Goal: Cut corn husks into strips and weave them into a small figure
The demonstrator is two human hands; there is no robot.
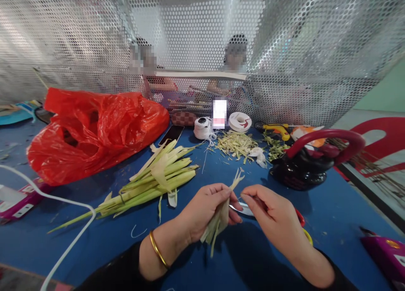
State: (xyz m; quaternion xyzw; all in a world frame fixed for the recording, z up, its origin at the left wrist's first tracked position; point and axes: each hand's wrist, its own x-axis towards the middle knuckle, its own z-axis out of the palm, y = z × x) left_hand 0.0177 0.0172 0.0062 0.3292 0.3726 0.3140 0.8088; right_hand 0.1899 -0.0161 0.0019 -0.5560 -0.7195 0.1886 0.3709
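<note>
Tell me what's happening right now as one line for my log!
left hand: gripping pale leafy strips; right hand: pinched, contents unclear; scissors: partly hidden by right hand; green leafy bundle: on blue table

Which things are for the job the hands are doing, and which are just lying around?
Probably for the job:
pale husk strips in the left hand
green husk bundle
scissors
white thread

Probably just lying around:
red plastic bag
phone
black pot

From the bundle in the left hand, husks lie on the table at ten o'clock, bag beyond; phone at eleven; twine and scraps at twelve, spool behind the scraps; pot at two; scissors at three, partly under the right hand.
</note>
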